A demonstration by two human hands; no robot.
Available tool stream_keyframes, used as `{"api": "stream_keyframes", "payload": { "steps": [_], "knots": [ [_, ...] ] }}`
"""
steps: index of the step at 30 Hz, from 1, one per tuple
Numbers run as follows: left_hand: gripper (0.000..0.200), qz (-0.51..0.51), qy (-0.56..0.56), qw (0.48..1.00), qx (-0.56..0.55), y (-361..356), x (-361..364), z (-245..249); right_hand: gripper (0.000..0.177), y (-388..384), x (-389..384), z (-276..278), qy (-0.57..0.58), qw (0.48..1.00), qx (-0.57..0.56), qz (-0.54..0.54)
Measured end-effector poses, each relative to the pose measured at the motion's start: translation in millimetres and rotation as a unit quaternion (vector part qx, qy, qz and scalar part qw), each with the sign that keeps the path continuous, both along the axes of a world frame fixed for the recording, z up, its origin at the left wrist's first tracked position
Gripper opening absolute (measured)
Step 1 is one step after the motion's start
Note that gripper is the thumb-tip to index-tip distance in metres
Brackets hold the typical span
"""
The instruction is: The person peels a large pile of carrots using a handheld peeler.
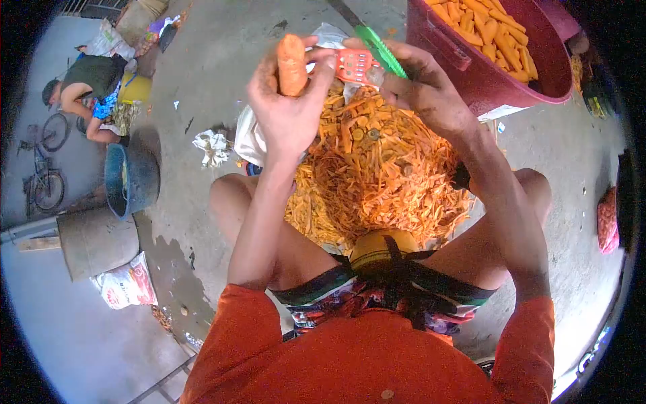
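Upright in my left hand (293, 101) is a peeled orange carrot (291, 66), with the fingers wrapped round it. My right hand (427, 84) grips a green-handled knife (378, 48), its dark blade pointing up and to the left. A red slotted peeler (355, 66) lies between the two hands; the right fingers reach toward it, and the left fingertips are close to its left end. Under both hands a big heap of orange peelings (383, 175) spreads between my knees.
A maroon tub (441, 64) full of peeled carrots (488, 34) stands at the upper right. At the left are another person (91, 84) bending over, a blue tub (131, 178), a bicycle (46, 168) and a white sack (128, 283). A red bag (607, 221) lies far right.
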State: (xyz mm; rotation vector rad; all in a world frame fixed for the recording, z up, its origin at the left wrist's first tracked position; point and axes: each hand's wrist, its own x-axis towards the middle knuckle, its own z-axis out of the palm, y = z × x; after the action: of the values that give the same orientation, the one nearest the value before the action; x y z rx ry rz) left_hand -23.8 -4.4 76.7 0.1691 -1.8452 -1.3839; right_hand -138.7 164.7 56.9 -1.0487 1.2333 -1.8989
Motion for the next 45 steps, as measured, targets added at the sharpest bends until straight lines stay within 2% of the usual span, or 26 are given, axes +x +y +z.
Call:
{"api": "stream_keyframes", "payload": {
  "steps": [1, 3, 5, 7, 11, 14, 17, 19, 20, 22, 23, 25, 29, 31, 32, 34, 38, 41, 43, 45],
  "knots": [
    [0.027, 0.002, 0.001, 1.000, 0.000, 1.5, 1.2, 2.2, 0.060, -3.5, 1.0, -4.5, 0.001, 1.000, 0.000, 0.002],
    [0.031, -0.006, -0.058, 0.996, 0.074, 7.0, 5.5, 9.7, 0.057, -8.5, 4.8, -14.6, -0.008, 1.000, -0.005, -0.027],
    [0.031, -0.008, -0.054, 0.992, 0.112, 7.6, 5.4, 11.9, 0.053, -12.6, 3.7, -12.4, -0.038, 0.998, -0.047, 0.009],
    [0.032, -0.010, -0.052, 0.987, 0.150, 5.9, 5.8, 11.5, 0.047, -19.0, 4.8, -1.6, 0.089, 0.995, -0.033, -0.018],
    [0.032, -0.017, -0.052, 0.982, 0.181, 1.0, 5.1, 8.7, 0.042, -18.4, 2.3, -13.0, 0.060, 0.998, -0.003, -0.009],
    [0.032, -0.024, -0.042, 0.978, 0.204, -3.4, 4.0, 7.2, 0.040, -17.8, 8.4, -3.3, 0.088, 0.994, -0.013, -0.070],
    [0.031, -0.027, -0.043, 0.976, 0.213, -4.5, 5.8, 8.0, 0.040, -19.1, 6.7, 2.2, 0.139, 0.989, 0.018, -0.051],
    [0.030, -0.028, -0.047, 0.974, 0.220, -3.7, 6.2, 10.5, 0.041, -24.8, 4.2, -2.8, 0.226, 0.970, -0.023, -0.085],
    [0.030, -0.022, -0.050, 0.973, 0.223, -3.2, 6.0, 11.6, 0.041, -24.6, 4.9, -1.9, 0.225, 0.970, -0.023, -0.084],
    [0.030, -0.015, -0.053, 0.973, 0.226, -4.2, 5.6, 11.3, 0.043, -22.8, 5.7, 0.6, 0.326, 0.936, 0.028, -0.126],
    [0.031, -0.007, -0.059, 0.972, 0.227, -5.6, 4.4, 10.2, 0.043, -22.5, 6.1, 3.3, 0.326, 0.937, 0.027, -0.125],
    [0.031, 0.002, -0.065, 0.971, 0.229, -7.0, 3.1, 7.6, 0.043, -21.9, 7.4, 7.3, 0.400, 0.908, 0.003, -0.122],
    [0.029, 0.007, -0.065, 0.968, 0.243, -9.5, 1.4, 2.3, 0.042, -24.2, 12.3, 1.8, 0.386, 0.914, 0.014, -0.123],
    [0.029, 0.011, -0.071, 0.969, 0.235, -10.1, 1.2, 0.3, 0.042, -26.3, 14.8, -3.5, 0.272, 0.958, -0.005, -0.092],
    [0.030, 0.007, -0.061, 0.967, 0.245, -9.0, 0.8, 0.4, 0.042, -25.6, 17.1, -1.0, 0.272, 0.958, -0.005, -0.092],
    [0.031, 0.003, -0.051, 0.965, 0.256, -9.3, -0.3, -0.2, 0.042, -21.6, 23.3, 5.1, 0.103, 0.993, 0.035, -0.051],
    [0.027, -0.018, -0.049, 0.966, 0.254, -10.4, 0.9, 2.1, 0.036, -20.2, 15.3, -0.9, 0.096, 0.991, 0.031, -0.084],
    [0.029, -0.061, -0.065, 0.955, 0.283, -18.1, 5.6, 2.9, 0.033, -15.2, -11.9, -11.2, 0.079, 0.995, 0.025, -0.047],
    [0.036, -0.095, -0.061, 0.943, 0.312, -22.8, 8.4, -0.2, 0.031, -14.5, -29.3, -16.5, 0.281, 0.952, 0.039, -0.119],
    [0.049, -0.087, -0.144, 0.956, 0.242, -22.4, 8.7, 1.9, 0.031, -6.4, -28.5, -5.0, 0.299, 0.942, 0.070, -0.133]
  ]
}}
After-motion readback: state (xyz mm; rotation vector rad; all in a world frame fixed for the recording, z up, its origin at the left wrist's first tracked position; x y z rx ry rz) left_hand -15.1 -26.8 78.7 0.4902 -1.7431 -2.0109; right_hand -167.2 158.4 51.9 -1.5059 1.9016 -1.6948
